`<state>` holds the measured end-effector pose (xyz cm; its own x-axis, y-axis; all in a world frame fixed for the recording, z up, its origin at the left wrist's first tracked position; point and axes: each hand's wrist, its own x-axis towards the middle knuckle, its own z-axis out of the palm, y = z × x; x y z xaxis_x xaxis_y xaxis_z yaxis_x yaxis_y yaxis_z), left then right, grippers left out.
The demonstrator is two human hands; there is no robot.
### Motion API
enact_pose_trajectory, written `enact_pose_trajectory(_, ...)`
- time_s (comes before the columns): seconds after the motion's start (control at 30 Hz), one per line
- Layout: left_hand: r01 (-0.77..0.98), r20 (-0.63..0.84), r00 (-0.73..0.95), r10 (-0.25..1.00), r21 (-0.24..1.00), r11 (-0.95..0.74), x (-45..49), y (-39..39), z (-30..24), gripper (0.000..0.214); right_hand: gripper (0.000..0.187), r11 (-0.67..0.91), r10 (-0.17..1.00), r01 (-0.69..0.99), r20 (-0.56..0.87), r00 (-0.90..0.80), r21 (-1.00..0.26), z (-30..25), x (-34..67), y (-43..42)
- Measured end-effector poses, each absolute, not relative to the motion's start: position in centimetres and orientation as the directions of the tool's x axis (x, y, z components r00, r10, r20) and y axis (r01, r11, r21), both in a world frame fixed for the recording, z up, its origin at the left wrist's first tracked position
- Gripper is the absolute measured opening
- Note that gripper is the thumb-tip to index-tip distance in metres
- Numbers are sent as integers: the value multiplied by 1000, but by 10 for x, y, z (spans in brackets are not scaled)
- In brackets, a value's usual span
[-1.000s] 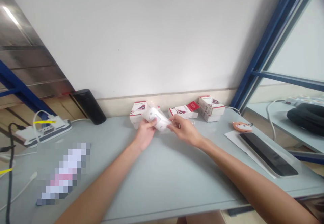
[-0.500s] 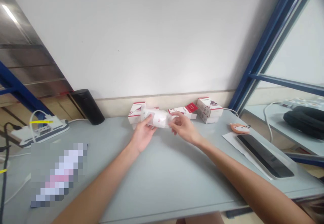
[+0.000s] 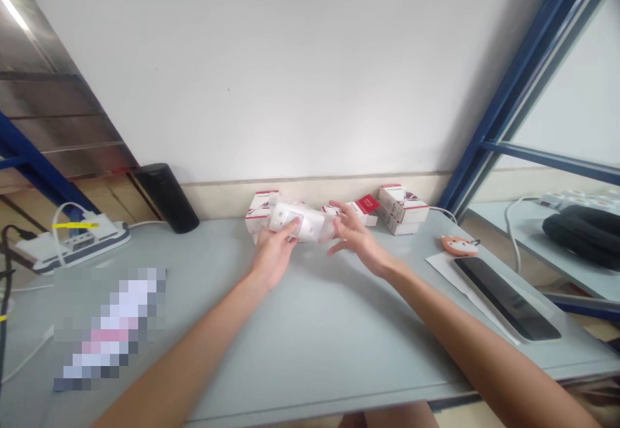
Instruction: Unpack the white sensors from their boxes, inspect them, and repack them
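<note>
Above the far middle of the grey table (image 3: 310,337), both hands meet at a small white device in a clear plastic wrap (image 3: 303,224). My left hand (image 3: 274,254) grips its left end, thumb on top. My right hand (image 3: 356,237) is at its right end with fingers spread apart, the fingertips touching the wrap. Right behind stand white-and-red boxes: one (image 3: 259,212) at the left, a flat one with a red flap (image 3: 361,212), and a stacked pair (image 3: 402,207).
A black cylinder (image 3: 167,197) leans at the wall, back left. A white power strip (image 3: 72,244) with cables lies far left. A dark tablet on paper (image 3: 506,297) and an orange fox-shaped item (image 3: 458,244) lie right. Blue rack posts (image 3: 508,99) border the right side.
My right hand's fingers have spread from a pinch on the wrap's right end. The wrapped device turned a little and stayed in my left hand.
</note>
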<state>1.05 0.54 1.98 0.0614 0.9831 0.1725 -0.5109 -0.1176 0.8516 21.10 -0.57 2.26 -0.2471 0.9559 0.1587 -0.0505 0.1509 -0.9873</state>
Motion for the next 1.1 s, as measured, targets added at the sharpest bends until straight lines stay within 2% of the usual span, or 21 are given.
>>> enact_pose_trajectory(0.07, -511, 167, 54, 984, 852, -116, 13, 3, 21, 45, 70, 150, 963, 55, 133, -234, -987, 20, 207, -7)
enact_pose_trajectory(0.17, -524, 148, 42, 988, 845, -105, 15, 1, 23, 46, 50, 162, 976, 124, 140, -167, -979, 12, 201, -3)
enact_pose_trajectory(0.23, -527, 142, 43, 989, 844, -99, 14, 1, 23, 49, 41, 177, 977, 47, 170, -130, -983, 9, 200, 0)
enact_pose_trajectory(0.33, -518, 139, 106, 985, 853, -65, 11, 3, 20, 60, 38, 187, 977, -153, 199, -70, -970, 12, 200, 0)
enact_pose_trajectory(0.43, -456, 166, 175, 971, 887, -69, 5, 8, 13, 95, 36, 173, 980, -289, 194, -48, -941, 20, 202, -2)
enact_pose_trajectory(0.5, -353, 219, 192, 956, 925, -141, 1, 13, 8, 112, 34, 155, 982, -349, 184, -51, -924, 25, 206, -3)
enact_pose_trajectory(0.57, -201, 315, 196, 929, 940, -276, -2, 17, 3, 101, 33, 127, 982, -392, 172, -82, -911, 27, 211, 0)
enact_pose_trajectory(0.67, 101, 484, 149, 862, 860, -500, -6, 20, 1, 65, 29, 129, 970, -410, 200, -136, -903, 27, 221, 6)
enact_pose_trajectory(0.8, 525, 683, 114, 721, 575, -628, -11, 17, 4, 50, 23, 265, 948, -268, 302, -105, -926, 25, 230, 12)
enact_pose_trajectory(0.9, 636, 755, 150, 639, 421, -647, -12, 12, 8, 48, 21, 378, 919, -126, 389, -71, -917, 25, 233, 13)
enact_pose_trajectory(0.97, 621, 702, 192, 686, 454, -639, -12, 9, 10, 48, 19, 440, 894, -35, 441, -76, -897, 25, 232, 12)
enact_pose_trajectory(1.1, 442, 450, 133, 883, 771, -459, -6, 5, 12, 52, 12, 476, 880, 187, 467, -92, -860, 21, 229, 9)
